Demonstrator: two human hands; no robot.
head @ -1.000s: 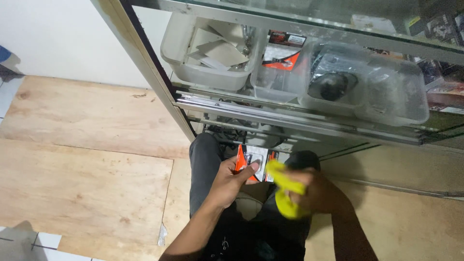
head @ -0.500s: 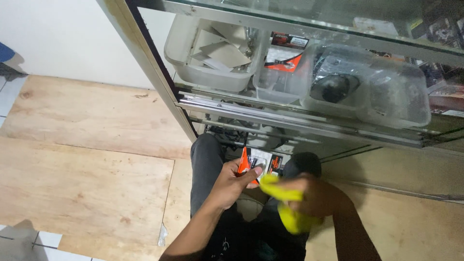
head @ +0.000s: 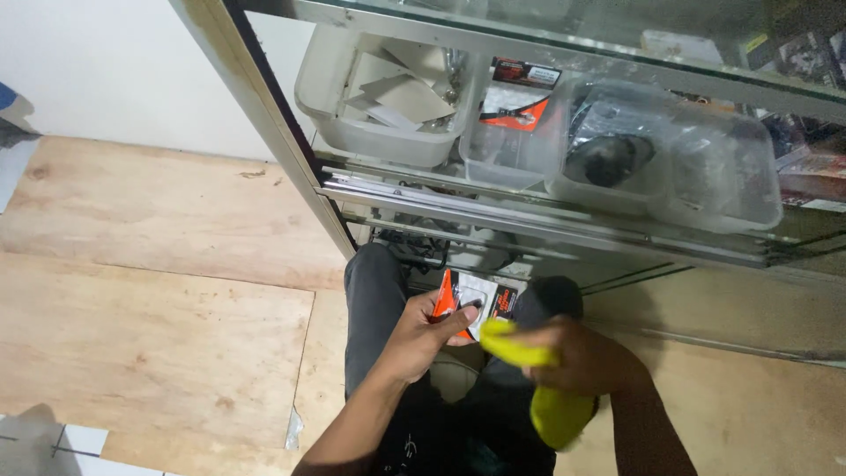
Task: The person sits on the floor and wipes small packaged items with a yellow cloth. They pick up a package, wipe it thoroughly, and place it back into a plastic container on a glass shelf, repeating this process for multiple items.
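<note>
Bins: white tub (head: 388,132) holds paper pieces, clear boxes (head: 670,167) hold bagged parts | left hand (head: 423,330) fingers grasp small orange-white packet (head: 471,301) over the lap | right hand (head: 586,357) clenches yellow cloth (head: 542,388) beside it

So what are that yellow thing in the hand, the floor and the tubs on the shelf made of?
The yellow cloth in the right hand looks like soft fabric: it folds and droops limply, matte. The floor seems to be bare plywood sheets, with visible grain, knots and seams, unvarnished. The tubs look like translucent plastic, cloudy and slightly glossy, their contents showing through.
</note>
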